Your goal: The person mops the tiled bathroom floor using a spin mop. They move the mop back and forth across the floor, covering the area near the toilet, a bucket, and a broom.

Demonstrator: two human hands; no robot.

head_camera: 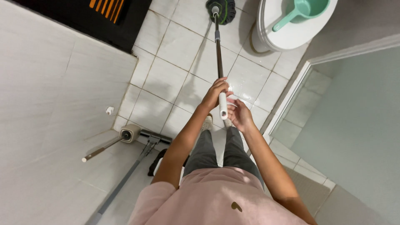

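My left hand (215, 92) grips the metal pole of a mop (218, 50) just above its white end grip (223, 106). The pole runs away from me to a dark green mop head (224, 10) resting on the white tiled floor (179, 46). My right hand (239, 113) hovers beside the white end grip with its fingers spread, close to it, holding nothing. My legs in grey trousers and a pink shirt fill the bottom of the view.
A white toilet (287, 33) with a teal plastic scoop (301, 10) on it stands at the top right. A floor squeegee (143, 152) and a toilet brush in its holder (125, 135) lean against the left wall. A dark doormat (100, 14) lies top left.
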